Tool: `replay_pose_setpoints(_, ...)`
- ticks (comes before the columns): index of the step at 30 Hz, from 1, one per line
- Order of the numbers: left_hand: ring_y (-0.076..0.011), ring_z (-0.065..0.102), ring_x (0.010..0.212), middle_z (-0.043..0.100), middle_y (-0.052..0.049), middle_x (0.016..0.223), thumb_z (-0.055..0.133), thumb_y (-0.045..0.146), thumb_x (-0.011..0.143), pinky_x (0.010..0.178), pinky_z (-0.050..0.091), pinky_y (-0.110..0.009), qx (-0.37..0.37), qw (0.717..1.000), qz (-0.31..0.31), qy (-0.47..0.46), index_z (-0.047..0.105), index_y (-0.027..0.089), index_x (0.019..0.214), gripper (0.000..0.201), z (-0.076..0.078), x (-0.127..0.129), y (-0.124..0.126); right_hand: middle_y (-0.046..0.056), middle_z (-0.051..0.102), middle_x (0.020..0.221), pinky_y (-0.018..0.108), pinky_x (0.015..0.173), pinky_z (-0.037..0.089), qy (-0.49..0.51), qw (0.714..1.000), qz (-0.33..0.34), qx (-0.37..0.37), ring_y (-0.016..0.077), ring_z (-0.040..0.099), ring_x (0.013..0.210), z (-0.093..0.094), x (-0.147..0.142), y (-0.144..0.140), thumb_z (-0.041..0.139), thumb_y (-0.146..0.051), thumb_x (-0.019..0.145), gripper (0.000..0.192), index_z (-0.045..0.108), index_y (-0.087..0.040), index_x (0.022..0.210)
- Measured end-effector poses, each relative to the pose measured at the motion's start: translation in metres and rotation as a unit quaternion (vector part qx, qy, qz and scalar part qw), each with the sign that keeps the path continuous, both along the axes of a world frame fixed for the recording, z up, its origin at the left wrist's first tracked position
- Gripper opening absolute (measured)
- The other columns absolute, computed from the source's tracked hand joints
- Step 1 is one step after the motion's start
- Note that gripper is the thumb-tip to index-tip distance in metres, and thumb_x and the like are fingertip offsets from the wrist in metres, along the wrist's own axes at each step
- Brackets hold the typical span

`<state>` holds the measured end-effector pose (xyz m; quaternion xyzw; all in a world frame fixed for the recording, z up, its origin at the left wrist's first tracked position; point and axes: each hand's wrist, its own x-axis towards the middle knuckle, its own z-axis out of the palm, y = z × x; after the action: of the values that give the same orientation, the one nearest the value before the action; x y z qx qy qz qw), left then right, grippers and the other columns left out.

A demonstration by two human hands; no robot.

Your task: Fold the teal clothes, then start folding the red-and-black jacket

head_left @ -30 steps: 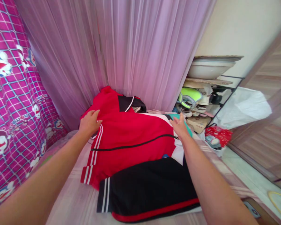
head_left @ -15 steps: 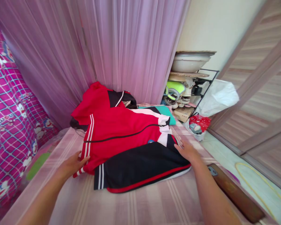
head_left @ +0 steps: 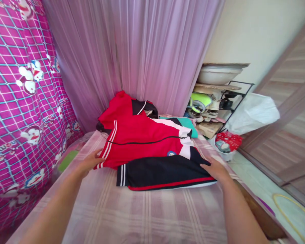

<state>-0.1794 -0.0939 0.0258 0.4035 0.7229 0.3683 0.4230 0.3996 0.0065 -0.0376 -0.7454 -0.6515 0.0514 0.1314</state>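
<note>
A red zip-up jacket (head_left: 139,135) with a black zip, white collar and white-striped hem lies front up on a checked bedsheet. Its navy sleeve (head_left: 162,173), edged by a red stripe, is folded across the near side. My left hand (head_left: 90,162) touches the striped hem at the near left corner, fingers apart. At the other end, my right hand (head_left: 217,170) rests its fingertips on the navy shoulder near the sleeve's fold, thumb and index finger apart. Another red and navy garment part (head_left: 117,106) lies behind, and a teal cloth (head_left: 188,124) shows beyond the collar.
The checked bedsheet (head_left: 142,217) spreads under the jacket. By the right edge lies a brown flat object (head_left: 261,213), partly behind my arm. A shoe rack (head_left: 234,105) with a basin and white bag stands back right. Purple curtains (head_left: 142,51) hang behind; pink patterned fabric (head_left: 22,101) hangs left.
The view has shifted left, so the scene sits further right. My right hand has slid along the shoulder toward the sleeve's fold. My left hand stays by the hem; the jacket lies much the same.
</note>
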Motion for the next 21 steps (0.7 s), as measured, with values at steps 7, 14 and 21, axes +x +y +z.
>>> replay_pose_setpoints(7, -0.027, 0.073, 0.084, 0.076, -0.008, 0.1, 0.068, 0.032, 0.069, 0.07, 0.057, -0.034, -0.099, 0.955, -0.102, 0.259, 0.04, 0.02, 0.152, 0.089, -0.009, -0.023, -0.016, 0.013, 0.073, 0.118, 0.039, 0.088, 0.054, -0.076, 0.992, 0.007, -0.1, 0.0315, 0.07, 0.105, 0.018, 0.007, -0.018, 0.068, -0.033, 0.077, 0.052, 0.068, -0.021, 0.127)
replay_pose_setpoints(14, -0.0304, 0.061, 0.124, 0.061, -0.017, 0.139, 0.055, 0.045, 0.082, 0.106, 0.045, -0.038, -0.01, 0.888, -0.107, 0.447, 0.047, 0.014, 0.147, 0.073, -0.022, -0.015, 0.011, 0.016, 0.069, 0.127, 0.042, 0.099, 0.049, -0.088, 0.992, 0.089, 0.023, 0.031, 0.064, 0.117, 0.041, -0.066, -0.004, 0.052, -0.033, 0.093, 0.043, 0.067, -0.017, 0.13)
replay_pose_setpoints(21, -0.0346, 0.063, 0.12, 0.07, -0.016, 0.125, 0.06, 0.042, 0.08, 0.108, 0.042, -0.044, 0.055, 0.926, -0.052, 0.369, 0.07, 0.016, 0.116, 0.046, -0.009, -0.029, 0.07, 0.014, 0.053, 0.149, 0.049, 0.11, 0.04, -0.085, 0.974, 0.176, 0.118, 0.0309, 0.047, 0.137, 0.016, -0.125, 0.041, 0.046, -0.034, 0.097, 0.047, 0.059, -0.021, 0.141)
